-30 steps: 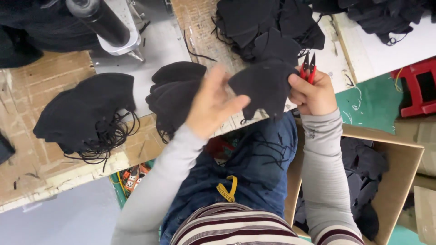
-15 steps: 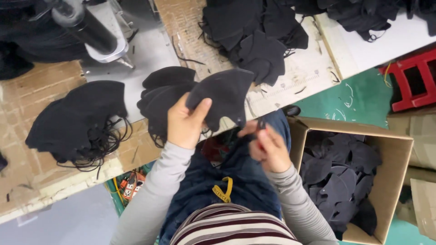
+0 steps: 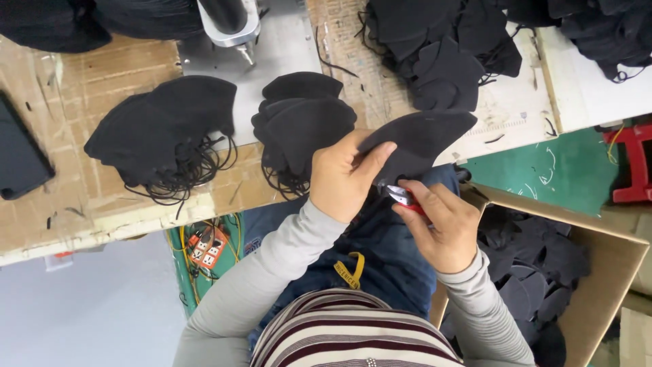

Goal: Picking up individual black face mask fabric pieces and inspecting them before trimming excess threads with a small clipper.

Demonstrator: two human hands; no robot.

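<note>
While our left hand (image 3: 346, 178) pinches the lower edge of a black mask (image 3: 415, 139) between thumb and fingers, our right hand (image 3: 441, 224) is closed around red-handled snips (image 3: 406, 198), their tips meeting that edge just below the left thumb. We note the mask is held in the air above the lap, at the near edge of the bench (image 3: 61, 204). Just left of it, a stack (image 3: 302, 122) of like masks lies on the bench; further left, a second stack (image 3: 159, 129) with loose ear loops (tangled). More masks form a heap (image 3: 441, 41) at the back. At our right, a cardboard box (image 3: 611, 272) holds masks too.
</note>
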